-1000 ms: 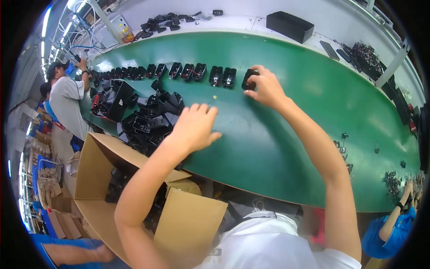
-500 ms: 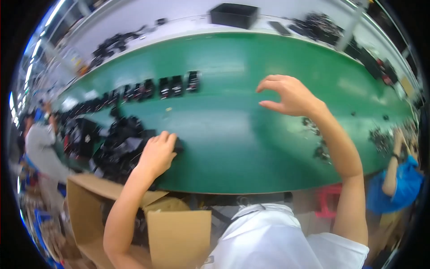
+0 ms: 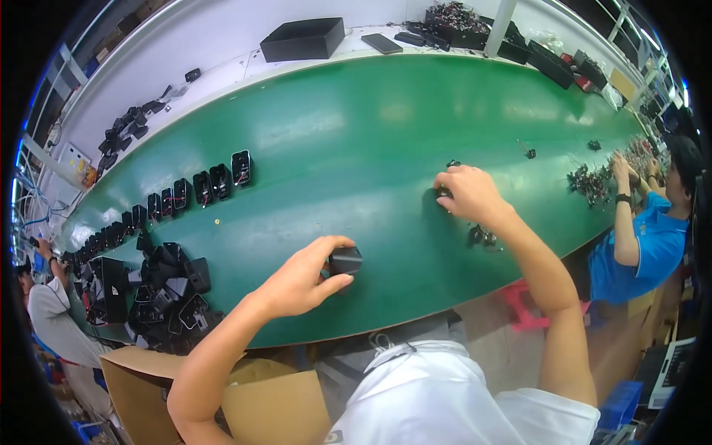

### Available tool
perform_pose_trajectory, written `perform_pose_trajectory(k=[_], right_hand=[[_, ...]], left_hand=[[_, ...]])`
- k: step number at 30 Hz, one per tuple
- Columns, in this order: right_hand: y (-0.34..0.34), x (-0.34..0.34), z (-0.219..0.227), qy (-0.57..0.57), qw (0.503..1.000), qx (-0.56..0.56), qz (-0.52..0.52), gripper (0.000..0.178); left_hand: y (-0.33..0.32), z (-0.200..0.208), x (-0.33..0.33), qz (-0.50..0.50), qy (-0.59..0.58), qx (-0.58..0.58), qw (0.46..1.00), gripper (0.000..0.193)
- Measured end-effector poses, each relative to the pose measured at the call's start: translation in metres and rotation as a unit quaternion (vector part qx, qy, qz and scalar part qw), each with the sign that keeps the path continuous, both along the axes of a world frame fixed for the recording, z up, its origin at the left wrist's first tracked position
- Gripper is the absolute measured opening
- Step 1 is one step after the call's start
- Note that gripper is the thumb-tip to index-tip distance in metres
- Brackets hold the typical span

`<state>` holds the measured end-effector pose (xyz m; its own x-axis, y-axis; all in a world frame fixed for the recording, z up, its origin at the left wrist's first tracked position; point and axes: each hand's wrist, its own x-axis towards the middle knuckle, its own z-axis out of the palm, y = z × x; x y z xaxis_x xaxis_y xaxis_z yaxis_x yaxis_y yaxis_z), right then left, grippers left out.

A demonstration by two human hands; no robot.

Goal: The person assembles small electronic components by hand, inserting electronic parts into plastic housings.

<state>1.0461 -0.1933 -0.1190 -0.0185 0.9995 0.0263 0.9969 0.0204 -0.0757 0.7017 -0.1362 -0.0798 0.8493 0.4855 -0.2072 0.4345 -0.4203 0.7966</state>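
Note:
My left hand (image 3: 310,276) grips a small black plastic case (image 3: 345,260) between thumb and fingers, just above the green table (image 3: 356,200). To the right, my right hand (image 3: 475,194) reaches down with fingers curled onto a small dark wired part (image 3: 444,192); its exact kind is mostly hidden by the fingers. Another small cluster of parts (image 3: 482,237) lies below that hand. At the left, a row of open black cases (image 3: 202,188) with red wires inside stretches toward the far left. A heap of black cases (image 3: 167,285) lies nearer to me.
An open cardboard box (image 3: 278,400) stands below the table's front edge at left. A black bin (image 3: 302,40) sits on the white ledge behind. At right, a co-worker in a blue shirt (image 3: 644,241) handles a pile of wired parts (image 3: 591,184). Another person (image 3: 52,311) stands far left.
My left hand has come away from the heap, moving right with a black case. My right hand has lowered to the small parts and its fingers have closed in. The view has shifted rightward.

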Motion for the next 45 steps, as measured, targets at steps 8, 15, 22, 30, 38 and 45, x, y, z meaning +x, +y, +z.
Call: perform_pose_trajectory(k=[8,15,22,30,38,45], right_hand=[[0.002,-0.035,0.016,0.334,0.943,-0.013,0.006,0.018],[-0.004,-0.053,-0.001,0.421,0.905,0.019,0.059,0.017],[-0.007,-0.069,-0.016,0.647,0.762,0.025,-0.005,0.011],[-0.009,-0.085,-0.005,0.498,0.858,0.123,0.004,0.011],[0.0,-0.087,-0.015,0.383,0.908,0.167,0.006,0.012],[0.002,-0.083,-0.03,0.478,0.874,0.08,-0.009,0.011]], left_hand=[[0.006,-0.006,-0.016,0.073,-0.058,-0.184,0.979,0.048],[0.009,-0.005,-0.015,0.086,-0.134,-0.245,0.956,0.049],[0.009,-0.007,-0.01,0.104,-0.19,-0.341,0.915,0.049],[0.007,-0.007,-0.011,0.14,-0.242,-0.427,0.86,0.049],[0.009,-0.01,-0.008,0.124,-0.24,-0.418,0.867,0.048],[0.008,-0.009,-0.007,0.127,-0.24,-0.413,0.869,0.047]])
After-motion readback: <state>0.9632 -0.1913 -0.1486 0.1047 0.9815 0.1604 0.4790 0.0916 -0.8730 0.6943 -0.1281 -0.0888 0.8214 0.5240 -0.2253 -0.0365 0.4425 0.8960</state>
